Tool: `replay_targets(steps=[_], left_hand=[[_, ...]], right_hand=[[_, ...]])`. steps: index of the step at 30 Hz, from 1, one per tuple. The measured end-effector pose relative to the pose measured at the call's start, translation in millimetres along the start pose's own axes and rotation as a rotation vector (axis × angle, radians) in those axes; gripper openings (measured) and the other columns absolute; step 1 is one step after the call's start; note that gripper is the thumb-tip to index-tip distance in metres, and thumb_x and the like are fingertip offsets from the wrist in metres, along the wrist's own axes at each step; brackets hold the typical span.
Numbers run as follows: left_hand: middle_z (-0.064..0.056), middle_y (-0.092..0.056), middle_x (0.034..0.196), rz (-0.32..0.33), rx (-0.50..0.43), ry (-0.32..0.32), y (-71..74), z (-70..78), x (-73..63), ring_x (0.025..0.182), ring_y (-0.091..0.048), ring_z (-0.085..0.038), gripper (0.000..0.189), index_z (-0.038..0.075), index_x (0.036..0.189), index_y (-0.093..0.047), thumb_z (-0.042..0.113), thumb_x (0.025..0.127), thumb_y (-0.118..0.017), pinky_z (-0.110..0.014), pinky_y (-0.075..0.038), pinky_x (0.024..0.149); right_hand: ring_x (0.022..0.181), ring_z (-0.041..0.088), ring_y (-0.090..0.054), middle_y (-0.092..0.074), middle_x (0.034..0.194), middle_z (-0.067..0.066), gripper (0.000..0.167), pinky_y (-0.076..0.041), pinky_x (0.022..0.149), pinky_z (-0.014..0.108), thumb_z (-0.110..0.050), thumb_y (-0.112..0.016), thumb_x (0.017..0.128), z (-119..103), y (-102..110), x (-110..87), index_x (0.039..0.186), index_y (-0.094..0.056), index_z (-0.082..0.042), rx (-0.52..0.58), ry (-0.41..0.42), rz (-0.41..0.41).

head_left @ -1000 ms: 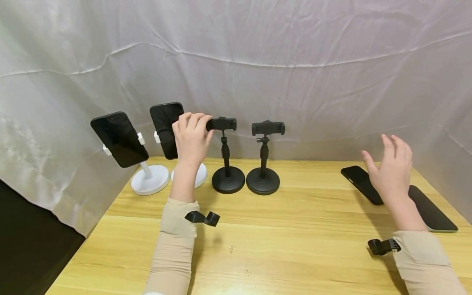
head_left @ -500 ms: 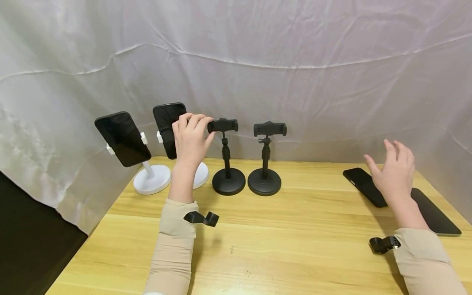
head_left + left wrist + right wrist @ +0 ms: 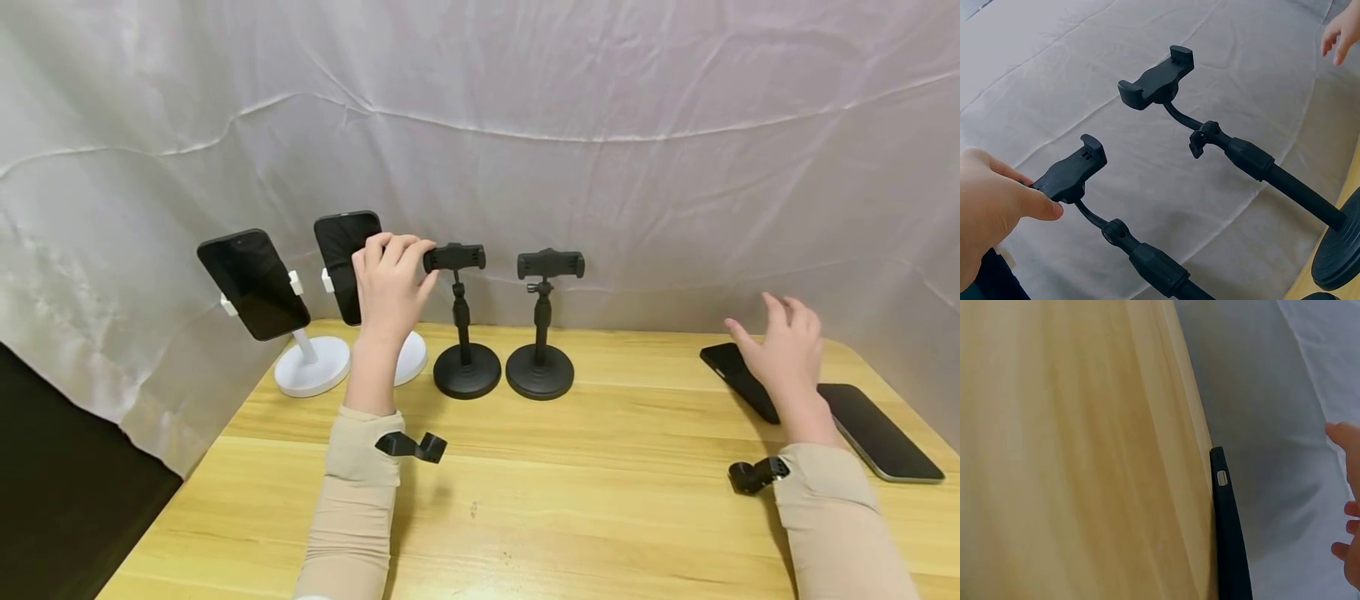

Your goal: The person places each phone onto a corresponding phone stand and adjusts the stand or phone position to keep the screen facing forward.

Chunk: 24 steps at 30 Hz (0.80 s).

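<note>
My left hand point(image 3: 392, 283) pinches the left end of the clamp on a black phone stand point(image 3: 462, 317); the left wrist view shows the thumb point(image 3: 1044, 206) along the underside of that clamp point(image 3: 1072, 172). A second black phone stand point(image 3: 542, 321), its clamp also without a phone, stands just to the right. Over on the right, my right hand point(image 3: 787, 358) hovers with spread fingers above a black phone point(image 3: 735, 375) lying on the table, partly hidden by the hand. In the right wrist view this phone point(image 3: 1232, 531) shows its side edge, apart from the fingers.
Two white stands at the left hold a tilted phone point(image 3: 253, 287) and another phone point(image 3: 345, 258), the latter's stand base point(image 3: 411, 358) partly behind my left forearm. Another phone point(image 3: 877, 433) lies flat at the right. A pale cloth point(image 3: 637, 183) hangs behind the wooden table point(image 3: 570, 483).
My right hand has shifted left and slightly lower over the phones, uncovering more of the rightmost one. My left hand stays at the black stand's clamp. The view has shifted slightly.
</note>
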<state>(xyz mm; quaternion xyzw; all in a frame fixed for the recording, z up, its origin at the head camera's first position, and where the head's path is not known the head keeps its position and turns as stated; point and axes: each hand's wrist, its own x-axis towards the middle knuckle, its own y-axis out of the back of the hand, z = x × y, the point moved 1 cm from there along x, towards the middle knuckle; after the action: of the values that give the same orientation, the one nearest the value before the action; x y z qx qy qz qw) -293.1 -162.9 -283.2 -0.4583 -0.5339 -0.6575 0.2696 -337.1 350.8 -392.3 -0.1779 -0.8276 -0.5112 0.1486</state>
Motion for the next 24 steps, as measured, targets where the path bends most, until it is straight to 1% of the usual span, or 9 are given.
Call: replay_targets(steps=[7, 10, 16, 20, 24], left_hand=[[-0.006, -0.067, 0.111, -0.001, 0.004, 0.001, -0.4, 0.2, 0.1, 0.109, -0.047, -0.028, 0.029, 0.014, 0.111, -0.071, 0.025, 0.085, -0.076, -0.046, -0.033, 0.09], [-0.006, -0.067, 0.111, 0.0, 0.002, 0.0, -0.5, 0.6, -0.1, 0.108, -0.047, -0.028, 0.029, 0.014, 0.111, -0.071, 0.025, 0.085, -0.076, -0.046, -0.033, 0.089], [-0.005, -0.067, 0.111, 0.003, 0.002, -0.003, -1.9, 2.2, -0.2, 0.109, -0.047, -0.028, 0.028, 0.014, 0.111, -0.071, 0.024, 0.085, -0.076, -0.045, -0.033, 0.089], [-0.005, -0.067, 0.112, 0.003, 0.01, -0.01, -2.7, 2.2, -0.6, 0.109, -0.047, -0.028, 0.028, 0.014, 0.111, -0.071, 0.025, 0.086, -0.075, -0.046, -0.032, 0.089], [-0.005, -0.067, 0.112, 0.007, 0.014, -0.002, -2.2, -0.6, -1.2, 0.108, -0.047, -0.028, 0.028, 0.014, 0.112, -0.071, 0.025, 0.086, -0.075, -0.046, -0.032, 0.089]], right_hand=[[0.139, 0.058, -0.009, -0.014, 0.152, 0.036, 0.086, -0.017, 0.104, 0.071, -0.062, -0.039, 0.095, 5, -8, 5.4, 0.155, -0.018, -0.005, -0.038, -0.043, -0.101], [0.138, 0.06, -0.009, -0.014, 0.151, 0.038, 0.087, -0.016, 0.105, 0.071, -0.063, -0.039, 0.095, 7, -12, 6.4, 0.155, -0.016, -0.004, -0.046, -0.056, -0.141], [0.136, 0.062, -0.007, -0.012, 0.148, 0.041, 0.09, -0.016, 0.101, 0.074, -0.062, -0.042, 0.094, 12, -21, 4.8, 0.154, -0.015, -0.002, -0.029, -0.08, -0.236], [0.133, 0.065, -0.008, -0.013, 0.147, 0.043, 0.09, -0.018, 0.099, 0.075, -0.061, -0.045, 0.093, 15, -26, 4.9, 0.154, -0.017, 0.0, -0.061, -0.077, -0.312], [0.129, 0.068, -0.01, -0.013, 0.145, 0.045, 0.091, -0.021, 0.097, 0.076, -0.061, -0.046, 0.093, 11, -32, 7.2, 0.152, -0.018, 0.001, -0.088, -0.057, -0.398]])
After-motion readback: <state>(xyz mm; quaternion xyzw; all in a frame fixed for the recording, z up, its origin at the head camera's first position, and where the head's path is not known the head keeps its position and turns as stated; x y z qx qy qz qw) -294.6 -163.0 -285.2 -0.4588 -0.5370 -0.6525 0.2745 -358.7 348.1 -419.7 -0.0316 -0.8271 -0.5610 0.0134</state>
